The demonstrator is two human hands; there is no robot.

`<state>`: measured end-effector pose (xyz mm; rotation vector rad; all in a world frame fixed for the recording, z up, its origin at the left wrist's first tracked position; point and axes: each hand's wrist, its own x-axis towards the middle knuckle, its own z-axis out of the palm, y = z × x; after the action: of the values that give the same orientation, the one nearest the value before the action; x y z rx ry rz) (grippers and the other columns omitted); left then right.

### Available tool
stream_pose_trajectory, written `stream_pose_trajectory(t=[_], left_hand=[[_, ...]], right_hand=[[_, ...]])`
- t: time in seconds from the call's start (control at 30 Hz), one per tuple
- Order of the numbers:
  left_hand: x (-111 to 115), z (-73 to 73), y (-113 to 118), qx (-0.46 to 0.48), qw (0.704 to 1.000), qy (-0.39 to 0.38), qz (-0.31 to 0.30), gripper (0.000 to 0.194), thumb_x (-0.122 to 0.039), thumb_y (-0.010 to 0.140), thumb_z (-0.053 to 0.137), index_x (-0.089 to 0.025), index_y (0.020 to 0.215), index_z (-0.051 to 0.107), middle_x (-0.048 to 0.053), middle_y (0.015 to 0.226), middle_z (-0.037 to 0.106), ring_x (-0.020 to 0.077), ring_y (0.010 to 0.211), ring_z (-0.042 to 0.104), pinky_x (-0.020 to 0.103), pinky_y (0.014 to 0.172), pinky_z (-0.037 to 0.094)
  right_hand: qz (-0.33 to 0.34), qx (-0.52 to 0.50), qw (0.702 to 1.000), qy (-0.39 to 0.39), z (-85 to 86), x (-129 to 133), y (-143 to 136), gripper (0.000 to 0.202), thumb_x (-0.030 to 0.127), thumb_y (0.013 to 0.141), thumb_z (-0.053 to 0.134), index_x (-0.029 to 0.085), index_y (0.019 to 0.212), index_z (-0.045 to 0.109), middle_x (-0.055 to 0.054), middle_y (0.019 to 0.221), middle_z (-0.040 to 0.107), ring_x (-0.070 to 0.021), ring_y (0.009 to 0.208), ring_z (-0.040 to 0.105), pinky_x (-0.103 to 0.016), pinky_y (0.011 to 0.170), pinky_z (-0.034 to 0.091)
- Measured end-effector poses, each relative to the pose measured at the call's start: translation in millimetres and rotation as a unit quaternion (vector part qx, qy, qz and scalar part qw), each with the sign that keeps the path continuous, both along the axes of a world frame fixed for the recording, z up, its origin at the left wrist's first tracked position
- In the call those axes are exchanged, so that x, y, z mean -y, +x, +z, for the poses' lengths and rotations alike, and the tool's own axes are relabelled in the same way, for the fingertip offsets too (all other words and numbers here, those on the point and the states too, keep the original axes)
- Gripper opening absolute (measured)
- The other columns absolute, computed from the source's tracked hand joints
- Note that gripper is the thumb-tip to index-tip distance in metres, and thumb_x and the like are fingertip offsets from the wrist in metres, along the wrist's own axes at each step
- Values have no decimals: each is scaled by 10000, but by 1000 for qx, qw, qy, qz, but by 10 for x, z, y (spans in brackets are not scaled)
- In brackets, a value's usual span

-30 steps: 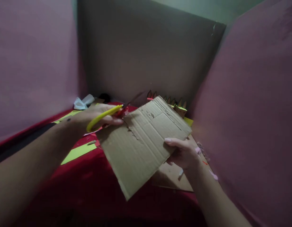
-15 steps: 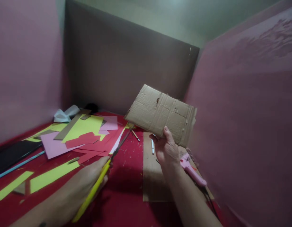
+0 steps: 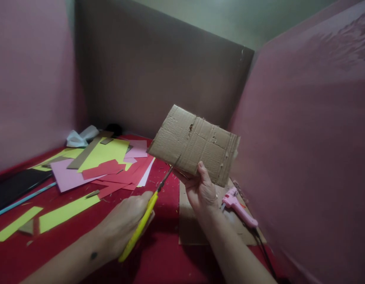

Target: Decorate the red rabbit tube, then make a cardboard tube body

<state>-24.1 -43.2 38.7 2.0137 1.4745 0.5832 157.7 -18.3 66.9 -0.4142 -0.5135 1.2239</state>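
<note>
A rectangular piece of brown cardboard [image 3: 197,144], creased and torn at its right edge, is held up tilted above the table. My right hand [image 3: 201,193] grips its lower edge, thumb on the near face, fingers underneath. Scissors with yellow handles [image 3: 137,230] are in my closed left hand [image 3: 131,217]. Their dark blades point up and right, and the tip overlaps the cardboard's lower edge, left of my right thumb. Whether the blades are around the edge or only in front of it, I cannot tell.
On the red table cover [image 3: 167,260] lie yellow paper [image 3: 107,154], red paper [image 3: 123,173] and pink paper [image 3: 72,173]. A pink glue gun [image 3: 240,209] with a black cord rests on a flat cardboard sheet [image 3: 191,232]. At left are a dark flat object [image 3: 19,189] and a light-blue stick [image 3: 28,199].
My left hand has moved right and slightly up, bringing the scissors' tip onto the cardboard's lower edge. The cardboard and my right hand have shifted slightly left.
</note>
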Motion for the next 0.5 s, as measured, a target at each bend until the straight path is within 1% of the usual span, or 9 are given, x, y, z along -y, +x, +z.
stream_pose_trajectory(t=[0.07, 0.13, 0.2, 0.27, 0.37, 0.5], left_hand=[[-10, 81, 24, -21, 999, -18, -26, 132, -289, 795, 429, -218, 685, 447, -13, 584, 547, 150, 498, 503, 254, 473, 311], [-11, 123, 45, -41, 998, -24, -36, 149, -282, 816, 387, -220, 685, 417, -9, 594, 542, 151, 504, 499, 261, 489, 319], [-9, 131, 57, -60, 997, -14, -37, 164, -277, 833, 348, -220, 689, 401, -3, 606, 545, 154, 514, 501, 270, 510, 326], [-10, 123, 59, -77, 996, 1, -48, 153, -287, 835, 355, -219, 706, 401, 4, 629, 556, 158, 529, 506, 278, 525, 328], [-16, 113, 57, -83, 994, -5, -66, 139, -294, 836, 367, -218, 727, 407, 10, 653, 574, 158, 532, 505, 282, 525, 323], [-24, 129, 72, -86, 994, 7, -69, 158, -304, 843, 358, -220, 713, 388, 7, 624, 553, 160, 515, 493, 288, 519, 309]], right_hand=[[13, -4, 1000, -9, -14, 5, -12, 417, 303, 698, 735, 282, 1101, 631, 4, 977, 760, -222, 882, 704, -563, 914, 502], [23, -7, 1000, -13, -25, 8, -21, 406, 302, 706, 729, 274, 1099, 630, 2, 969, 760, -223, 888, 706, -565, 924, 496], [27, -16, 999, -8, -39, 9, -26, 402, 288, 711, 728, 271, 1100, 627, 5, 947, 764, -227, 891, 711, -566, 939, 487], [31, -28, 999, -3, -54, 7, -28, 407, 270, 715, 728, 266, 1109, 621, 10, 909, 770, -229, 865, 721, -573, 953, 477], [43, -37, 998, 7, -75, 3, -27, 412, 259, 733, 713, 260, 1131, 609, 13, 875, 774, -230, 818, 732, -591, 965, 461], [52, -44, 998, 3, -90, -2, -26, 341, 253, 775, 675, 249, 1111, 619, 5, 865, 777, -228, 812, 735, -602, 981, 444]])
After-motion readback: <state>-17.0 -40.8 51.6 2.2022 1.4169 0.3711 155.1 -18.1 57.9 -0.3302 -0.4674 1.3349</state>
